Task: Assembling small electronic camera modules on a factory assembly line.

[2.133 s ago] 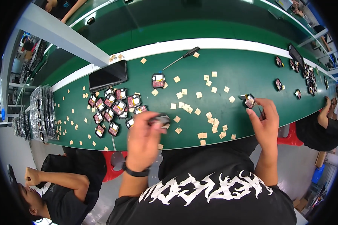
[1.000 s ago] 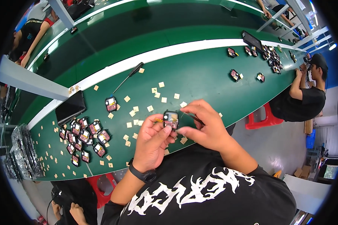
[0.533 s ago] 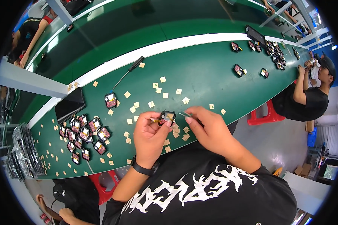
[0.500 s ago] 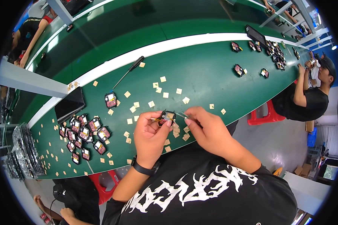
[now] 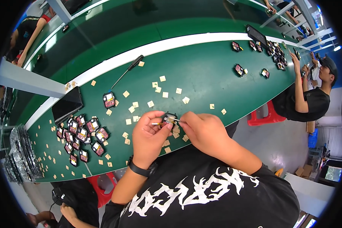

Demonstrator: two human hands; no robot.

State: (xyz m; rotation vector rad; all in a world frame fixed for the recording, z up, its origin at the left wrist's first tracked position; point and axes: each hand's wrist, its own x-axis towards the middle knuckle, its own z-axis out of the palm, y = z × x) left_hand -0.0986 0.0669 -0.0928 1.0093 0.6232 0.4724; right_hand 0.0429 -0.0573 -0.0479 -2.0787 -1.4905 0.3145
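My left hand (image 5: 150,136) is closed around a small black-framed electronic module (image 5: 168,115), held above the near edge of the green table. A pale strip sticks out of the module's left side. My right hand (image 5: 205,131) pinches thin metal tweezers (image 5: 176,119), their tips at the module's face; whether they grip anything is too small to tell. Small cream square pieces (image 5: 165,95) lie scattered beyond and beneath my hands. A similar module (image 5: 109,99) sits alone farther left, beside the tip of a long black-handled screwdriver (image 5: 135,62).
Several modules (image 5: 81,133) are heaped at the left, near a black tray (image 5: 67,106) and stacked shiny packs (image 5: 22,155). More modules (image 5: 277,57) lie at the far right, near a co-worker (image 5: 311,95). Red stools (image 5: 266,116) stand by the table.
My right hand has moved left, bringing the tweezers from beside the module onto its face. My left hand still holds the module. The co-worker at right has raised an arm.
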